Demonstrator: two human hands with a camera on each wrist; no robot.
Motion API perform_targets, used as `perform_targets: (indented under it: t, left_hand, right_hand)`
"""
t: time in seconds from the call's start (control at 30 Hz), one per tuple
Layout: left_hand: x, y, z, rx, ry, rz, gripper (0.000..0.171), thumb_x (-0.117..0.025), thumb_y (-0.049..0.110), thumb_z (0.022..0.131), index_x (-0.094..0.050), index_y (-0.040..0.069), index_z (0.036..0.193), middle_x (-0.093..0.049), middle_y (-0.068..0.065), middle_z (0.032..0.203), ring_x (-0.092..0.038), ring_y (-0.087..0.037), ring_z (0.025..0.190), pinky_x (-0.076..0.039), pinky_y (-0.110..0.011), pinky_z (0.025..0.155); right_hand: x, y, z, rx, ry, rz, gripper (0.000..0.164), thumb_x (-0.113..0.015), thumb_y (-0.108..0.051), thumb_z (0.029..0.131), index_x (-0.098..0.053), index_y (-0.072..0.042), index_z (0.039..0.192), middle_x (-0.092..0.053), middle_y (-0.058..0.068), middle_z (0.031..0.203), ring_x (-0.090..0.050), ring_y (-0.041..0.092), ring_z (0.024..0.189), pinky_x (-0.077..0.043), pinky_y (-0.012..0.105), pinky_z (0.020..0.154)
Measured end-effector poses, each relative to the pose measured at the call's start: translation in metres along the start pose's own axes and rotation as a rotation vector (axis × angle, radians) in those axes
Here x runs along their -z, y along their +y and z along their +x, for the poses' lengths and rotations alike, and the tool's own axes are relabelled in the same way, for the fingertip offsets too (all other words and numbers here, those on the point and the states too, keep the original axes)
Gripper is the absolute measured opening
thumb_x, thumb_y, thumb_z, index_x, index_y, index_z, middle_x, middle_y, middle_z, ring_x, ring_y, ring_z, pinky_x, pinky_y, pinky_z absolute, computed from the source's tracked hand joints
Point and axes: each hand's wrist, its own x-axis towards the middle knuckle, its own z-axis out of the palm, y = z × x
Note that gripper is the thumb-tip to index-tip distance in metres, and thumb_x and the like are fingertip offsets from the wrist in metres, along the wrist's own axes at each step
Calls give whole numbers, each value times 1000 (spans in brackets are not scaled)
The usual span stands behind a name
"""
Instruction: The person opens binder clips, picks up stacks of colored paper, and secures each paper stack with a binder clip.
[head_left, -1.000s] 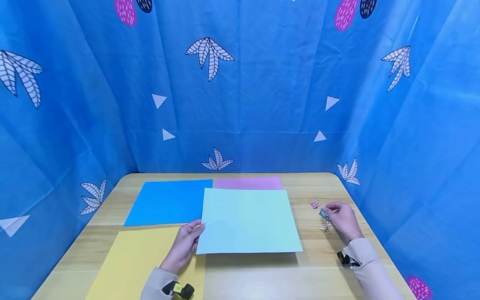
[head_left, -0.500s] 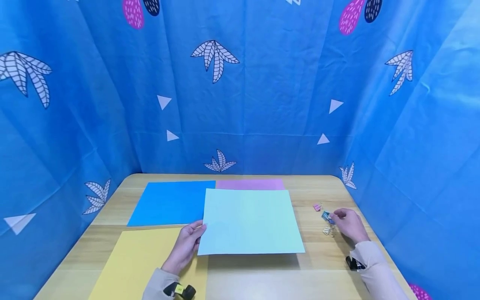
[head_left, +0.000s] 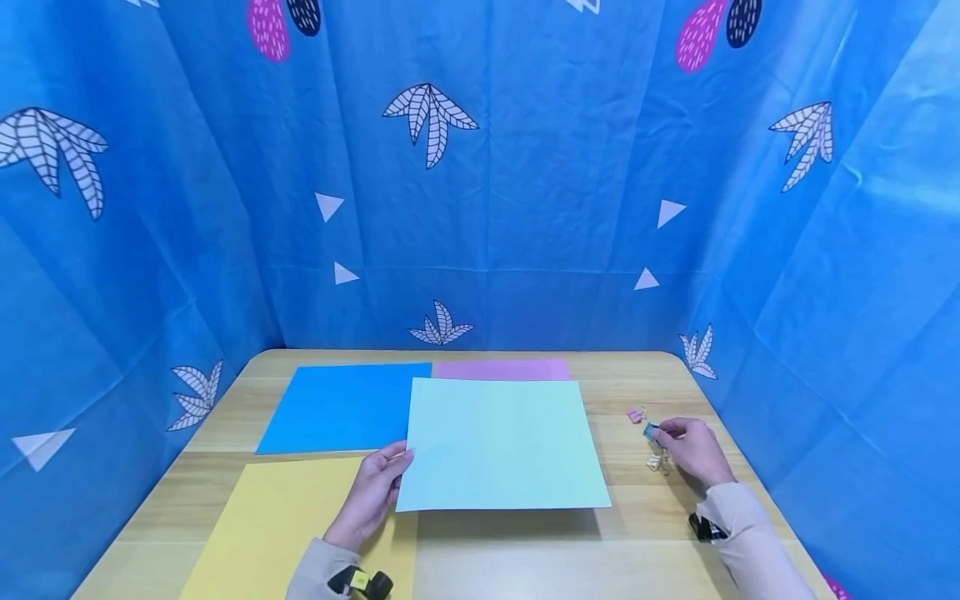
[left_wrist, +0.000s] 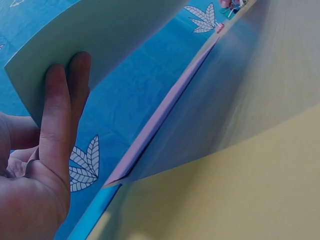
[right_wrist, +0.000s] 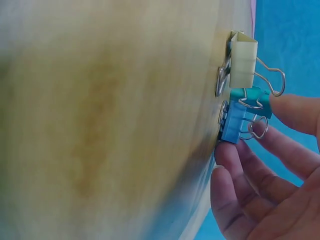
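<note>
My left hand (head_left: 369,490) pinches the left edge of a light green sheet (head_left: 498,446), thumb on top. In the left wrist view, two fingers (left_wrist: 56,107) lie along the underside of the sheet, which is raised over the table. At the right, my right hand (head_left: 693,450) pinches a teal binder clip (right_wrist: 250,95) between thumb and fingers. Against it in the right wrist view sits a blue binder clip (right_wrist: 233,122), with fingertips at its lower end. A pale yellow binder clip (right_wrist: 243,62) stands just above them. A pink binder clip (head_left: 635,415) lies farther back.
A blue sheet (head_left: 348,408) lies at the back left, with a yellow sheet (head_left: 288,517) in front of it. Behind the green sheet, a pink sheet (head_left: 502,369) is mostly covered. A patterned blue curtain (head_left: 480,208) surrounds the wooden table (head_left: 525,562).
The right hand has shifted slightly at the clips, and its fingers now cover the blue clip in the head view. The left hand still holds the green sheet. The head view has shifted slightly.
</note>
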Motion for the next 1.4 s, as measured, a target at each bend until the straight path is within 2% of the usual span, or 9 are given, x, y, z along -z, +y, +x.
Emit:
perform_targets:
  t: [0.4,0.57,0.77,0.87,0.93,1.03,1.17,1.3,1.4]
  left_hand:
    - [-1,1,-1,-19,-22,-8,55,-60,22,105,-43,-7,149,-50,12,63,-39,0,48,-33,-13,44]
    - [0,0,-3,-31,-24,-9,54,-60,21,105,-44,-8,148,-51,12,63,-40,-1,49,-33,-13,44]
    - [-1,1,-4,-32,-22,-3,54,-60,20,105,-44,-8,148,-48,12,60,-37,-2,46,-31,-14,43]
    - [-1,2,-4,-24,-9,2,57,-61,20,105,-43,-8,150,-46,11,59,-37,-2,45,-31,-14,43]
    - [-2,3,-4,-20,-3,0,57,-62,20,104,-43,-7,150,-45,10,59,-37,-2,45,-31,-14,42]
    - [-2,4,-4,-9,-6,-8,55,-62,19,104,-44,-7,150,-45,10,59,-37,-3,45,-31,-15,42]
    - [-2,4,-4,-3,-10,-9,54,-61,20,104,-45,-6,149,-45,10,60,-37,-3,46,-31,-15,43]
    - [-1,5,-5,-11,-17,2,54,-60,21,105,-45,-6,149,-45,11,60,-37,-2,47,-32,-15,43]
    - [-1,5,-5,-15,-24,1,53,-59,21,106,-45,-6,149,-46,11,61,-37,-2,48,-32,-14,44]
  right_hand:
    - [-3,-4,0,4,7,-5,33,-66,-18,99,-70,8,119,-75,25,110,-70,39,102,-57,58,90]
    - [-4,-4,-2,-9,22,1,34,-59,-17,102,-68,10,121,-74,27,111,-70,39,102,-56,58,92]
    - [-3,-1,-4,-46,67,-14,41,-47,-20,108,-64,12,128,-68,34,123,-65,49,112,-54,61,96]
    - [-1,0,-4,-45,110,0,45,-41,-25,111,-65,11,124,-70,32,115,-67,45,101,-57,54,85]
    - [-1,0,-4,-42,154,18,47,-41,-29,112,-68,9,119,-72,28,107,-68,37,93,-57,44,76]
    - [-1,-1,-4,-57,219,89,49,-43,-33,112,-71,7,115,-73,24,99,-69,25,84,-54,30,70]
    - [-2,-6,-6,-89,278,231,51,-49,-39,109,-72,5,117,-75,23,98,-73,13,75,-56,18,68]
    - [0,-12,-8,-108,253,451,55,-53,-42,107,-69,9,122,-76,14,91,-76,9,73,-64,25,72]
    - [1,-17,-9,-128,162,710,50,-56,-39,107,-67,8,122,-77,1,86,-77,9,75,-65,28,77]
